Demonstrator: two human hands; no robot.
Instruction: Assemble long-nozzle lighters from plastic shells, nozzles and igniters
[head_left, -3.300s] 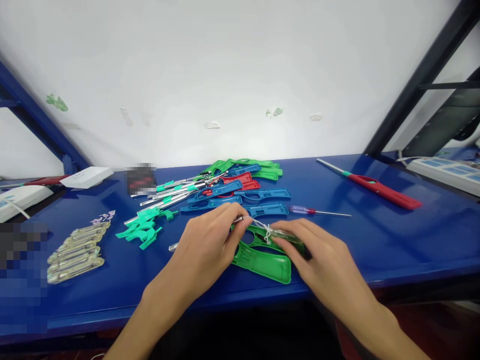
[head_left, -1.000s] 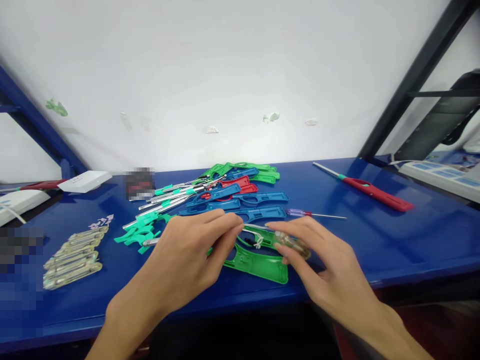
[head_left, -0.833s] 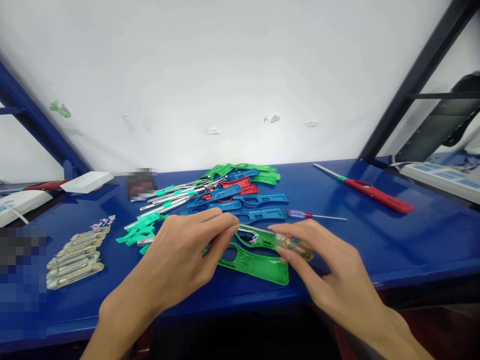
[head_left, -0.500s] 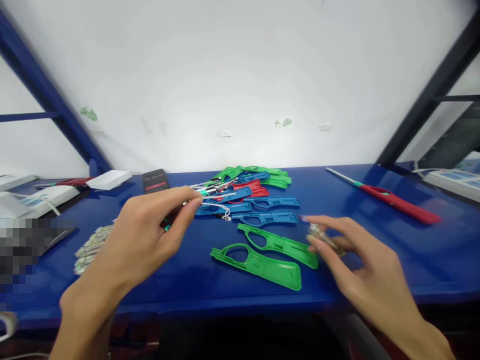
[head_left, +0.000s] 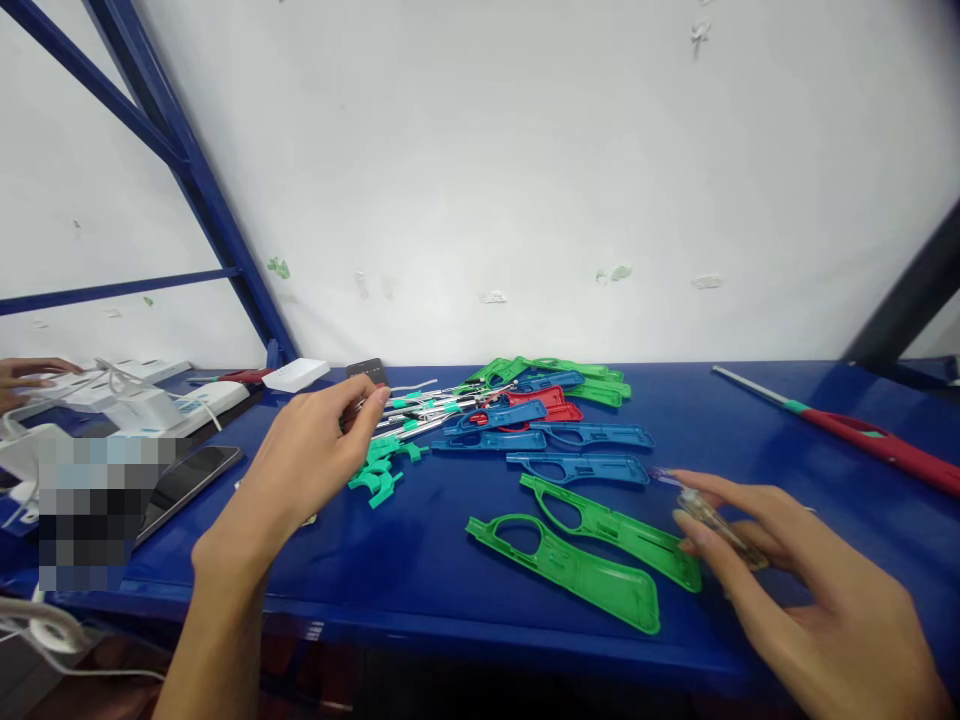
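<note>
My left hand is raised left of the pile, thumb and forefinger pinched around a thin white wire. My right hand grips a small clear, amber-tinted part with a purple tip. Two green shell halves lie just left of my right hand, open side up. Behind them are blue shell halves and red ones, with more green ones at the back. Metal rods and teal clips lie beside my left hand.
A red lighter with a long metal tube lies at the right. At the left are a white box, a phone, white power strips and cables, and another person's hand. Blue frame posts flank the wall.
The view has turned left, showing the teal clips and another person's hand. My left hand remains pinched and my right hand still holds the clear part, now further right in view.
</note>
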